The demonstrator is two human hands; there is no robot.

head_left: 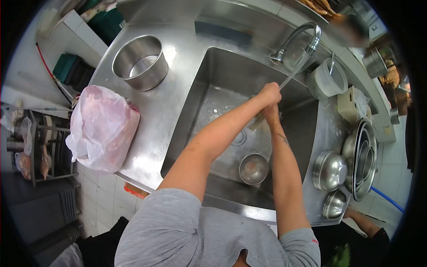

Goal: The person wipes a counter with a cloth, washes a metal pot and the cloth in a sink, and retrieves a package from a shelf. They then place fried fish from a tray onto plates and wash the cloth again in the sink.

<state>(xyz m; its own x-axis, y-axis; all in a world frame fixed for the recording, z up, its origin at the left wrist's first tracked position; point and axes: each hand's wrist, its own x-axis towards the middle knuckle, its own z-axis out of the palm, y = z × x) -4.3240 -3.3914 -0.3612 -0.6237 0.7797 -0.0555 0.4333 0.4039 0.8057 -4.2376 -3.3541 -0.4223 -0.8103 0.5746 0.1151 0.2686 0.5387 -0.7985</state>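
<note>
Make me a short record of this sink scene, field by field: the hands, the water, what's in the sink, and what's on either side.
place: steel sink set in a counter
left hand: over the basin, pressed against the right hand
right hand: just below the left hand
faucet: running, stream falls onto the hands
in the sink: small bowl near the drain
left of sink: pot; bag with pink contents
right of sink: white tub; stacked bowls
unclear: whether the hands hold anything
</note>
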